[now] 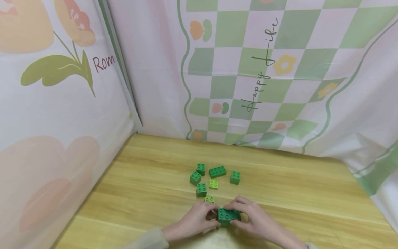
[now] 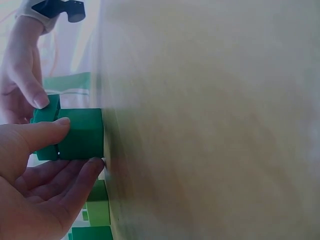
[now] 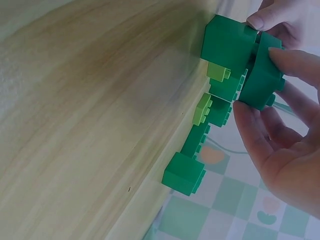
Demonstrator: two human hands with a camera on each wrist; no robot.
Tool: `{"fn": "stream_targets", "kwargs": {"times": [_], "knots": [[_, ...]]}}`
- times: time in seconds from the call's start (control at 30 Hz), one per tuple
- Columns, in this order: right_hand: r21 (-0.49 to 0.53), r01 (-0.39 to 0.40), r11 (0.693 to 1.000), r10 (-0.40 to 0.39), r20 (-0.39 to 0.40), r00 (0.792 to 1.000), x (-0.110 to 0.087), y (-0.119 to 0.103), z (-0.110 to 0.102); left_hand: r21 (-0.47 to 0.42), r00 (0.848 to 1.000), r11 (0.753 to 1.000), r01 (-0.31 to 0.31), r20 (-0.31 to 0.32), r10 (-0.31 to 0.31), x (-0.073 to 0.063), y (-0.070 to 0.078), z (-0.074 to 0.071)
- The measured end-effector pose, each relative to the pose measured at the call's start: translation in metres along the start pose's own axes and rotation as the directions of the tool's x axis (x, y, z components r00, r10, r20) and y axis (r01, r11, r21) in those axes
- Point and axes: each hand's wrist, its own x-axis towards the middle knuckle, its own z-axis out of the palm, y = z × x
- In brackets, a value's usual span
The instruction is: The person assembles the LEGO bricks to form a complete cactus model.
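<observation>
A long dark green toy brick point(image 1: 229, 215) sits over a squarer green block point(image 2: 81, 134) at the table's near side. My left hand point(image 1: 201, 217) holds the square block, thumb on one side and fingertips on the opposite side. My right hand point(image 1: 254, 217) pinches the long brick between thumb and fingers. In the right wrist view the long brick point(image 3: 262, 72) tilts against the block's studded top, with a narrow gap between them at one side. The fingers partly cover both pieces.
Beyond my hands on the wooden table point(image 1: 149, 180) lie several square green blocks point(image 1: 201, 190), another long green brick point(image 1: 217, 172) and two flat light-green bricks, one in the middle point(image 1: 213, 184) and one point(image 1: 209, 199) near my left fingers. Printed curtains point(image 1: 161, 86) border the table.
</observation>
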Motion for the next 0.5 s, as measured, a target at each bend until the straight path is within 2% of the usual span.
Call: {"fn": "stream_targets", "kwargs": {"times": [0.5], "knots": [[-0.072,-0.015,0.997,0.016,0.019,1.000,0.0008,-0.0047,-0.0012,-0.005,1.000,1.000,0.007,-0.001,-0.007,0.0004,0.0010,0.0001]]}}
